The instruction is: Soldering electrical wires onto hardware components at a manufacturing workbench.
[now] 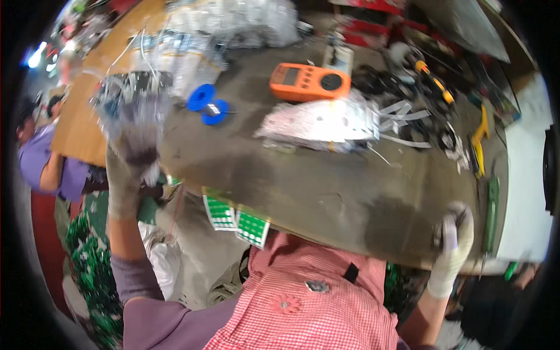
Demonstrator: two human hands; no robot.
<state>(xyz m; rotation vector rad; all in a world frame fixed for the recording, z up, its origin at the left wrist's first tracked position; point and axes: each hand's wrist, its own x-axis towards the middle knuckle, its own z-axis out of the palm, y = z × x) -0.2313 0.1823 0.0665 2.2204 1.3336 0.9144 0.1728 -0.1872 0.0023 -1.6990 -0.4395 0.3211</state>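
Observation:
My left hand [137, 140], in a pale glove with greyish fingers, is raised over the left part of the table. It is closed on a clear plastic bag [111, 108]; thin white cords stick up from the bag, and its contents are blurred. At the table's right front edge is my right hand [454, 233], gloved too, with its fingers curled in. Whatever it holds, if anything, does not show. Between the hands lie a blue spool [214, 112], an orange multimeter [309, 81] and a plastic-wrapped packet [321, 122].
Clear bags [251, 23] are piled at the back. Cables, a yellow-and-black tool [434, 81], yellow-handled cutters [480, 140] and a green-handled tool [492, 213] lie on the right. Green-and-white sticker sheets [252, 229] hang off the front edge. Another person [49, 157] sits at far left.

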